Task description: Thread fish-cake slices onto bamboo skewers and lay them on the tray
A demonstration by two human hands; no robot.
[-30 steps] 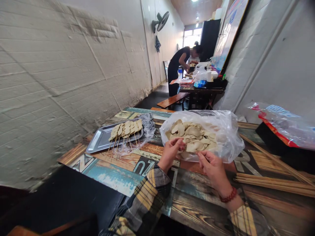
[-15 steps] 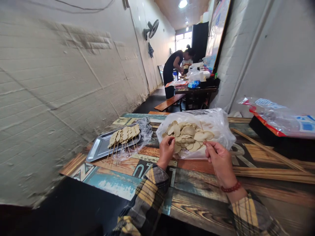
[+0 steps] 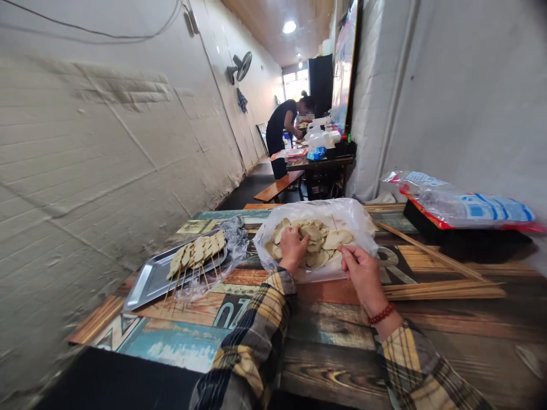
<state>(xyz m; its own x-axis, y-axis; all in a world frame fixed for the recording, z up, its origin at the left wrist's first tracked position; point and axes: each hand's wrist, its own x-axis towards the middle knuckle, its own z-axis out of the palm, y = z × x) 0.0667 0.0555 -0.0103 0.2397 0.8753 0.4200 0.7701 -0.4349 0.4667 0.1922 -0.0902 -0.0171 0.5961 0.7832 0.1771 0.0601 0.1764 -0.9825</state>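
A white plastic bag [image 3: 363, 228] lies opened out on the table with a heap of thin, pale oval slices [image 3: 314, 232] in it. My left hand [image 3: 293, 246] is over the left part of the heap, thumb apart from the fingers, fingertips among the slices. At the bag's right side, my right hand [image 3: 363, 273] pinches a thin wooden skewer [image 3: 334, 219], mostly hidden, with one slice [image 3: 337, 239] on it. To the left, a metal tray [image 3: 143, 285] bears several filled skewers [image 3: 199, 250], their bare ends sticking out over its near edge.
Bare skewers [image 3: 444, 289] lie at the right, near a black tray with clear and red packaging [image 3: 470, 210]. Crumpled clear plastic [image 3: 237, 236] sits beside the metal tray. Farther back, a person [image 3: 282, 128] bends over another table [image 3: 320, 164] by a bench [image 3: 277, 188].
My left hand has moved forward from the heap's near edge onto the slices, its fingers spreading. My right hand keeps its pinch on the skewer. The whole view has shifted.
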